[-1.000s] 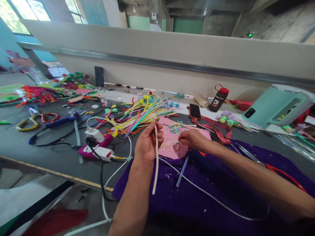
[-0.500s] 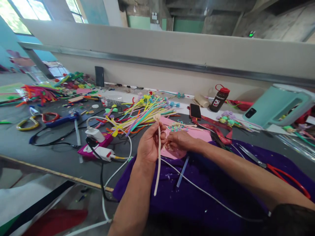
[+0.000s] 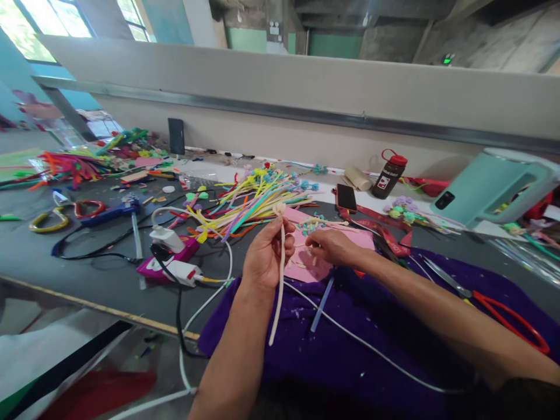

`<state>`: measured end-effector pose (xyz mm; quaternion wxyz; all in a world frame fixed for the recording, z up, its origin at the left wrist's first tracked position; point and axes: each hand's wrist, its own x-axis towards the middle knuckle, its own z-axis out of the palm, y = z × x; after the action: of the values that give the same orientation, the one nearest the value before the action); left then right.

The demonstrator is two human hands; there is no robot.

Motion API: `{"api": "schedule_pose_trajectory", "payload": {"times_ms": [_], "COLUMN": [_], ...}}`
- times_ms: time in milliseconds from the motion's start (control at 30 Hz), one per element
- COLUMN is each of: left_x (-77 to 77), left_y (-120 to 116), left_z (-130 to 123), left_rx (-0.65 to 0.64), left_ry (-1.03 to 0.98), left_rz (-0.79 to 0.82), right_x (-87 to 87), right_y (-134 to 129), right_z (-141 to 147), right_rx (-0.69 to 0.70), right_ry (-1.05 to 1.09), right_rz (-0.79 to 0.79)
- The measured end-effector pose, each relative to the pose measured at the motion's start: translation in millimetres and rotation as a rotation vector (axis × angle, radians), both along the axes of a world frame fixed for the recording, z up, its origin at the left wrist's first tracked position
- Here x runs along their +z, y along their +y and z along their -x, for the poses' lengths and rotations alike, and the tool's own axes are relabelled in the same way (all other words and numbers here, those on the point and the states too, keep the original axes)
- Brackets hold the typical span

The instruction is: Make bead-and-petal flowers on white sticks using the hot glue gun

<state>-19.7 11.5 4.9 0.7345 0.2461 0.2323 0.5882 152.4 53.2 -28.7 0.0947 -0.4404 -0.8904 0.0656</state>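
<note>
My left hand [image 3: 265,254] pinches a cream fuzzy stem, like a pipe cleaner [image 3: 276,309], just below a small cream flower-like head [image 3: 279,208]. The stem hangs down past the palm. My right hand [image 3: 335,247] is over a pink sheet [image 3: 361,238], its fingers curled together; whatever is between the fingertips is too small to make out. Small cream pieces [image 3: 301,259] lie on the sheet between the hands. Behind the right hand sit little teal and purple pieces [image 3: 312,223]. A translucent glue stick [image 3: 322,309] juts out below the right wrist.
A bundle of coloured fuzzy stems [image 3: 254,204] lies ahead. Leftward are a magenta power strip [image 3: 188,251] with cables, a blue glue gun [image 3: 109,214] and scissors [image 3: 50,221]. Rightward are a phone [image 3: 346,198], a bottle [image 3: 388,178], a kettle [image 3: 485,186] and red-handled scissors [image 3: 503,318].
My right hand has lifted slightly and moved a little right, away from the left hand, uncovering more cream pieces. The left hand keeps hold of the stem, almost still.
</note>
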Motion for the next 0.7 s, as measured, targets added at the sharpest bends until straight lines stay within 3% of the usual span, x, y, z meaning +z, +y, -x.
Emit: {"api": "schedule_pose_trajectory", "payload": {"times_ms": [233, 533, 700], "left_x": [0.5, 0.9, -0.2], "left_y": [-0.9, -2.6, -3.2], "left_z": [-0.7, -1.9, -2.0], "left_rx": [0.005, 0.003, -0.014], "left_ry": [-0.001, -0.018, 0.004], "left_rz": [0.003, -0.010, -0.025], "right_x": [-3.2, -15.1, -3.4], "right_y": [-1.9, -9.1, -4.0], "right_z": [8.0, 38.3, 33.4], "right_rx": [-0.047, -0.038, -0.033], "right_ry": [-0.007, -0.049, 0.073], "right_rz": [0.008, 0.091, 0.166]}}
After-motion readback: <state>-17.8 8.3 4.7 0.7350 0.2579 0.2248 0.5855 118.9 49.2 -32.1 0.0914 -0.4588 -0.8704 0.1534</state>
